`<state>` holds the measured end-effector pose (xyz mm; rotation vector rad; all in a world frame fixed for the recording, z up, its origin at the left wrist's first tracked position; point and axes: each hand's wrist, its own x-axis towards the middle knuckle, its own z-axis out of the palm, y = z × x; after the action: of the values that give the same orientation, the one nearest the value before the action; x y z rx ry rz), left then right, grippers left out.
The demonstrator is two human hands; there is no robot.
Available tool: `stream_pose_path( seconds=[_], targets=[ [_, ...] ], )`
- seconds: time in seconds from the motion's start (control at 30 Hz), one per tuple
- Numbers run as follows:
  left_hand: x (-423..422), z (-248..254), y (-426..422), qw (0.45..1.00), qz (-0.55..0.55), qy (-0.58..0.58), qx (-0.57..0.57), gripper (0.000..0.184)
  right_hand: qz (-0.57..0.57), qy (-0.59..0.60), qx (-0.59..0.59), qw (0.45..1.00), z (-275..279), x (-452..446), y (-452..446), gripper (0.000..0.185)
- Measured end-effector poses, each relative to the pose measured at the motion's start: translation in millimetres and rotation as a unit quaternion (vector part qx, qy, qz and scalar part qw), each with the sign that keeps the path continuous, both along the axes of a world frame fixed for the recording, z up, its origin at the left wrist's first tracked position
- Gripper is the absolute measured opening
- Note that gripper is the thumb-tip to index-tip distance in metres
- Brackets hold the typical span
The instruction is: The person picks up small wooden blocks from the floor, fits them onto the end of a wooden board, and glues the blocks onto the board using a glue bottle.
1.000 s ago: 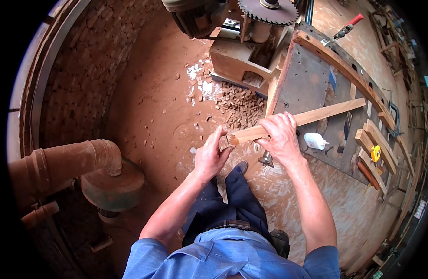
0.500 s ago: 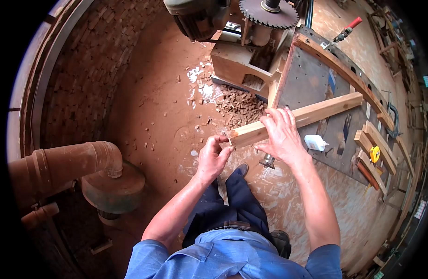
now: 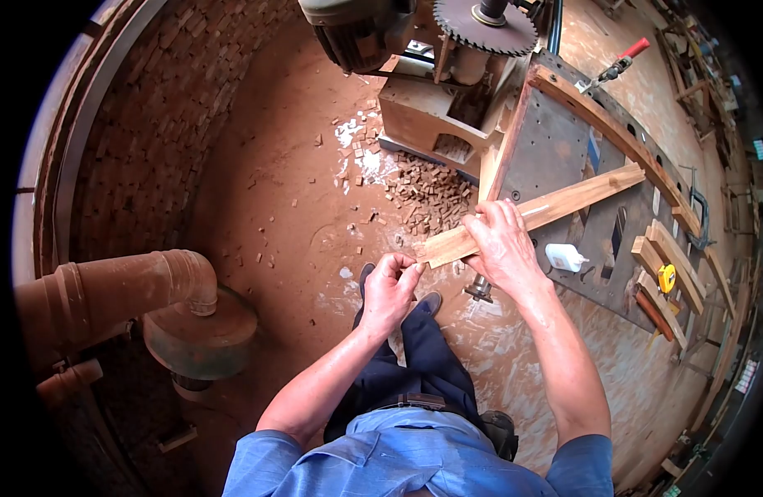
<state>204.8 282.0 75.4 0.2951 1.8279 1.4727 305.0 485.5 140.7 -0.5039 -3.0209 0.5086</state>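
Observation:
A long pale wooden board (image 3: 576, 197) slants across the view, its far end resting over the metal machine table (image 3: 547, 145). My right hand (image 3: 505, 242) is closed around it close to its near end, thumb underneath and fingers over the upper edge. At that near end is my left hand (image 3: 391, 290), thumb and forefinger pinched together against the board's lower corner. Whatever lies between those fingertips is too small to make out. A white bottle (image 3: 565, 257) lies on the table just right of my right hand.
A toothed circular saw blade (image 3: 487, 29) and a motor (image 3: 361, 33) stand at the top. Wood offcuts (image 3: 435, 195) litter the floor. Clamped curved wood (image 3: 617, 124), wooden strips (image 3: 678, 257) and a yellow tape measure (image 3: 666, 277) are at right. A duct (image 3: 133, 286) is at left.
The board has turned about its length, so a broad face now shows. My left hand has shifted slightly right and down, its fingers drawn closer together. My right hand keeps its hold.

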Motion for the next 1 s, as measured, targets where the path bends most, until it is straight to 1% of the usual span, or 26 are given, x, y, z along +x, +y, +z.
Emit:
stream_pose_path(
  seconds=[0.17,0.27,0.37,0.4,0.43,0.5,0.6,0.7,0.8,0.9,1.0],
  targets=[
    [1.5,-0.7,1.8,0.999,0.024,-0.039,0.015,0.015,0.007,-0.019,-0.015,1.0,4.4,-1.5,0.3,0.064],
    [-1.9,6.7,0.7,0.997,0.023,-0.074,0.026,0.019,0.018,-0.02,-0.01,1.0,5.1,-4.3,2.4,0.061],
    [-14.0,15.7,-6.0,0.965,0.082,-0.248,0.029,0.023,0.035,-0.007,-0.006,0.999,4.4,-4.7,7.2,0.058],
    [-17.5,18.7,-9.9,0.935,0.113,-0.328,0.069,0.017,0.041,-0.002,-0.007,0.999,4.1,-5.3,8.7,0.058],
    [-22.7,14.4,-16.9,0.905,0.114,-0.394,0.116,0.016,0.041,-0.008,-0.007,0.999,4.5,-6.5,10.0,0.057],
    [-25.8,15.3,-22.7,0.899,0.117,-0.394,0.153,0.021,0.039,-0.018,-0.007,0.999,5.6,-9.4,12.6,0.054],
    [-29.0,14.0,-27.7,0.922,0.082,-0.345,0.154,0.028,0.049,-0.006,-0.021,0.999,3.5,-12.0,18.5,0.052],
    [-30.8,24.0,-25.0,0.927,0.094,-0.335,0.143,0.033,0.057,-0.017,-0.035,0.998,4.7,-16.3,23.0,0.05],
    [-33.3,33.2,-24.7,0.92,0.074,-0.34,0.183,0.033,0.057,-0.03,-0.042,0.997,6.1,-21.4,25.5,0.047],
    [-33.5,22.1,-26.8,0.923,0.056,-0.325,0.196,0.038,0.062,-0.033,-0.052,0.996,4.3,-23.8,28.0,0.045],
    [-35.3,21.7,-24.5,0.922,0.06,-0.335,0.184,0.041,0.057,-0.034,-0.058,0.996,3.2,-26.2,29.7,0.046]
  ],
)
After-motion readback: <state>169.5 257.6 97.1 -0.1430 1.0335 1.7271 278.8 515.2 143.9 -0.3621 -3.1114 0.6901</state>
